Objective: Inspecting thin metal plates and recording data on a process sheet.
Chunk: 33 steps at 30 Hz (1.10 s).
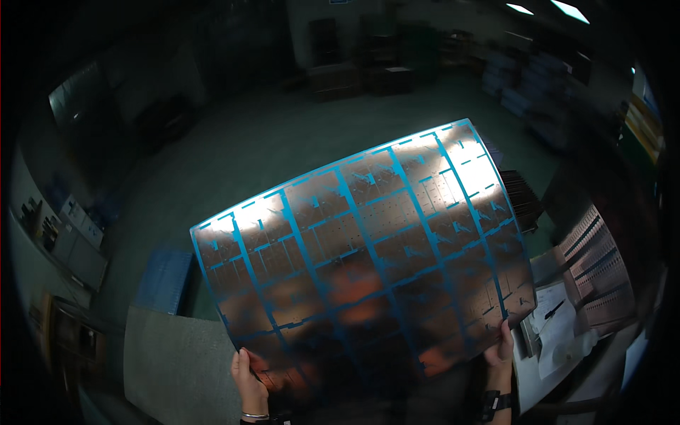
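Between both grips, left hand (249, 382) and right hand (501, 348) clasp the shiny panel (365, 255) by its lower edge for inspection; next, tilting demands steady support.

A large shiny copper panel (365, 258) gridded with blue lines, held up, tilted.

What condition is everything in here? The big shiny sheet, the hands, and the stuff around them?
Sheet: held up, tilted, slightly bowed, reflecting light.
Left hand: gripping the sheet's lower left edge.
Right hand: gripping the sheet's lower right edge.
Papers: lying flat on the table at right.
Ceiling lights: on.
Blue crate: on the floor, contents unclear.
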Tool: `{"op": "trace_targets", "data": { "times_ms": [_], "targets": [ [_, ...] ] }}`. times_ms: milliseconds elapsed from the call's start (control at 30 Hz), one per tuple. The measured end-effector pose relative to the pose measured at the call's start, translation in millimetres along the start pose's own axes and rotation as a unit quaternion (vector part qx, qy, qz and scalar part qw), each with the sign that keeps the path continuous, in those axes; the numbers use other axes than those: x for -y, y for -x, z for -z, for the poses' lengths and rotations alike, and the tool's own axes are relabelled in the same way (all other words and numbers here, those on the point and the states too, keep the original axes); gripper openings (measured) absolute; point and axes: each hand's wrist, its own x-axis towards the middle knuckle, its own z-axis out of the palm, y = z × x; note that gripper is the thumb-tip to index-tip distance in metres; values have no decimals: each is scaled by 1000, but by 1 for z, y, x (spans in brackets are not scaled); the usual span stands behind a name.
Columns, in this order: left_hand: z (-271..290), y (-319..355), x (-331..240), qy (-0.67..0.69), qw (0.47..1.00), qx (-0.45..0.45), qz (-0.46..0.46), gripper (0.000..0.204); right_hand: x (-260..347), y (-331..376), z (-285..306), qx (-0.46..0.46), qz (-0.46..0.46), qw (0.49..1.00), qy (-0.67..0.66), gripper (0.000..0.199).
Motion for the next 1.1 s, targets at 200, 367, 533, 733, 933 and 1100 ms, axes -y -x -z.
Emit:
{"op": "trace_targets", "data": {
  "times_ms": [200, 367, 533, 733, 933, 1100],
  "targets": [
    [169, -46, 117, -12, 999, 22, 42, 20, 8, 5, -11, -31, -32, 999, -11, 31],
    [120, -60, 85, -31, 992, 31, 122, 29, 9, 6, -11, -26, -15, 999, 38, 31],
    [65, -17, 18, -43, 990, -16, 133, 45, 16, 9, -31, -24, -46, 996, 79, 43],
    [-5, 20, -56, 303, 865, -56, 396, 38, 17, 9, -50, -27, -49, 991, 126, 30],
    [31, -3, -11, -63, 995, -76, -27, 20, 15, 12, -50, -36, -46, 991, 119, 29],
    [40, -11, -26, 268, 930, -111, 227, 20, 15, 11, -48, -34, -47, 991, 124, 28]
  ]
}}
